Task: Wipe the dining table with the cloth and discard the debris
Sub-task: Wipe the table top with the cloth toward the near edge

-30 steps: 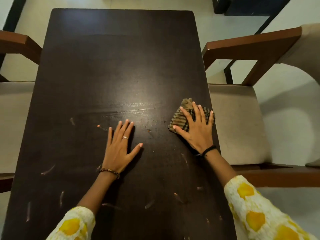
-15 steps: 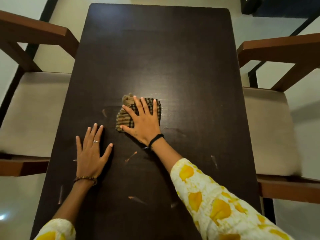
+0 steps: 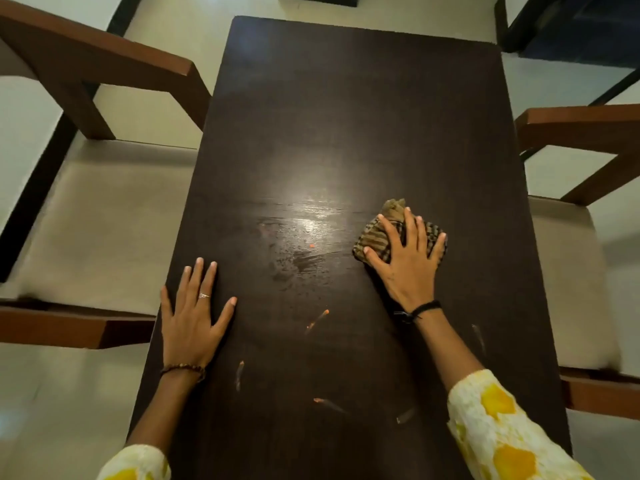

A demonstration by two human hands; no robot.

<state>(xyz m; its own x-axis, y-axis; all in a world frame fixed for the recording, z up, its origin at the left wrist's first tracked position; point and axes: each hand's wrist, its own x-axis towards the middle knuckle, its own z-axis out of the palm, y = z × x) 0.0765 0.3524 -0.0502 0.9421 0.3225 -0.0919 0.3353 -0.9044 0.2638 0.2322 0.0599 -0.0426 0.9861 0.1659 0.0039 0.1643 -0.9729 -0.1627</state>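
Pale floor point(image 3: 194, 36) surrounds a dark table point(image 3: 346, 116), flanked by brown-framed chairs point(image 3: 104, 209) with beige seats.

Dark table point(image 3: 346, 116) bears a cloth point(image 3: 375, 237) and crumbs point(image 3: 317, 318) (scattered).

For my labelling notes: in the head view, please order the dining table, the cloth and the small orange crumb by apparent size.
1. dining table
2. cloth, partly hidden under the right hand
3. orange crumb

Cloth point(image 3: 375, 237) partly under right hand point(image 3: 407, 268)
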